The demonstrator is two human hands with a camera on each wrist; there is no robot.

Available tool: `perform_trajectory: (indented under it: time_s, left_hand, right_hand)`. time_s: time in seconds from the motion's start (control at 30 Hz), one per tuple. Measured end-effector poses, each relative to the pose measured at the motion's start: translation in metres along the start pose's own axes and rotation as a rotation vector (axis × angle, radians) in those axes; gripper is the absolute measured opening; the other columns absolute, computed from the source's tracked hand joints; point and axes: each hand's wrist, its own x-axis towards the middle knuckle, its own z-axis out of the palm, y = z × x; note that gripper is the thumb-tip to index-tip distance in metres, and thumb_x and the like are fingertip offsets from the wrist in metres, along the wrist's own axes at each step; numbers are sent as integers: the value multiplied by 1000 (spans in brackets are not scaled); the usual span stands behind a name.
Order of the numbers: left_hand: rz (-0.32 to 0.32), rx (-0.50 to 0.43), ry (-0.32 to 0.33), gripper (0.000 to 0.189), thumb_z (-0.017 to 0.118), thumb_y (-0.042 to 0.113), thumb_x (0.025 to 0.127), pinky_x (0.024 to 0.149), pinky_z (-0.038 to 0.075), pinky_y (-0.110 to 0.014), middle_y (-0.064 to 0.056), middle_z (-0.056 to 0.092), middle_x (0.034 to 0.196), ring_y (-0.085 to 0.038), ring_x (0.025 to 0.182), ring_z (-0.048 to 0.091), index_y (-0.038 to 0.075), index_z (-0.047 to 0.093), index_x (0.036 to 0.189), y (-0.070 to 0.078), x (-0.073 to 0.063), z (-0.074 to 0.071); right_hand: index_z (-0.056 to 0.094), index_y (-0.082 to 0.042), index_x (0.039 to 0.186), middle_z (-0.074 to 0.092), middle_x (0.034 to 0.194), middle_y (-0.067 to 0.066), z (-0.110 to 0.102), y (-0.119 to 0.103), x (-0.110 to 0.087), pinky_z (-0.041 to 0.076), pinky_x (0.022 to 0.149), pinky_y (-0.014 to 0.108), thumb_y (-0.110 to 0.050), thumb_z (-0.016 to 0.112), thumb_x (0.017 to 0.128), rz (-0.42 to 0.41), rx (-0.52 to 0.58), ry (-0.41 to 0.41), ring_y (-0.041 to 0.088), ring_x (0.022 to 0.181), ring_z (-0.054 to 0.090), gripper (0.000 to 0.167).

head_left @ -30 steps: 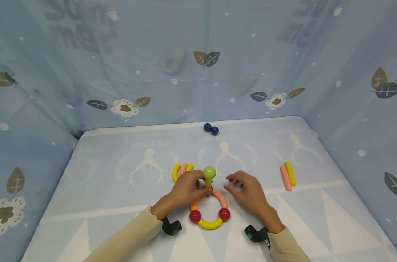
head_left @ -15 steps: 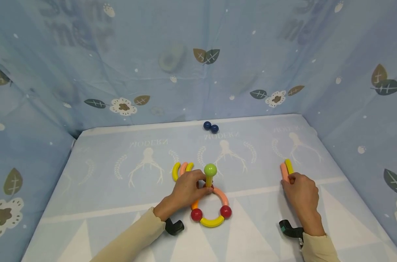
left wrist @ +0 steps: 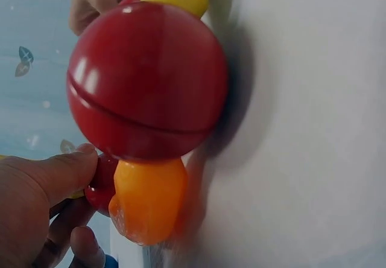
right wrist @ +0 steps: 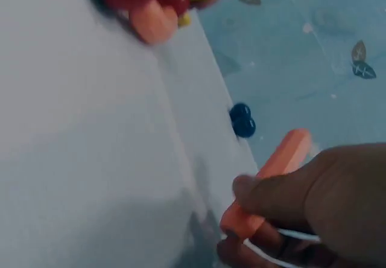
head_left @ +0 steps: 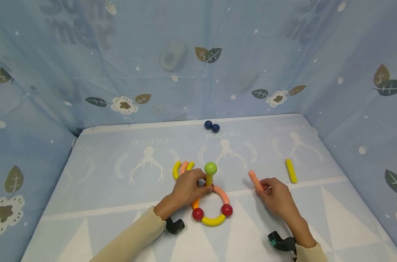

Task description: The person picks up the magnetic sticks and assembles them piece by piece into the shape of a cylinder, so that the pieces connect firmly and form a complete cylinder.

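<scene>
A ring of curved sticks and red balls (head_left: 197, 214) lies on the table, with a yellow curved stick (head_left: 213, 221) at its near side. From its far red ball a yellow stick stands upright, topped by a green ball (head_left: 211, 168). My left hand (head_left: 187, 187) grips the ring at that far red ball; the left wrist view shows thumb and fingers around the red ball (left wrist: 101, 183). To the right of the ring, my right hand (head_left: 277, 196) pinches a straight salmon-pink stick (head_left: 255, 180) between thumb and fingers, its free end pointing up and left.
A straight yellow stick (head_left: 291, 171) lies at the right. Two dark blue balls (head_left: 212, 126) sit near the table's back edge. Behind my left hand are more curved sticks, yellow (head_left: 176, 170) and pink. Patterned blue cloth (head_left: 172, 72) walls the back and sides.
My right hand reached right to the two straight sticks, took the salmon-pink one, and has brought it back left toward the ring. The left hand keeps its grip in the same place.
</scene>
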Motion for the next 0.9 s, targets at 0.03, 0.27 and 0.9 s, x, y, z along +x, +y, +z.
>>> perform_trajectory:
  time_s: [0.03, 0.27, 0.9]
  left_hand:
    - [3, 0, 2, 18, 84, 28, 79, 53, 41, -22, 5, 67, 88, -5, 59, 48, 18, 74, 91, 0, 0, 0]
    - [12, 6, 15, 18, 85, 28, 78, 54, 42, -22, 7, 66, 86, -4, 58, 48, 19, 73, 88, 1, 1, -1]
    - [6, 0, 16, 15, 84, 28, 79, 54, 42, -23, 6, 64, 81, -4, 60, 49, 20, 74, 87, -1, 0, 2]
  right_hand:
    - [67, 3, 102, 61, 84, 2, 5, -4, -2, 48, 59, 30, -3, 81, 79, -53, 41, 20, 13, 69, 57, 27]
    - [67, -17, 96, 63, 86, -12, 29, -28, -15, 49, 59, 26, -4, 84, 77, -384, 275, 51, 5, 72, 58, 28]
    - [66, -21, 100, 65, 96, -9, 51, -35, -24, 51, 66, 26, -2, 84, 75, -602, 483, -52, 9, 79, 61, 35]
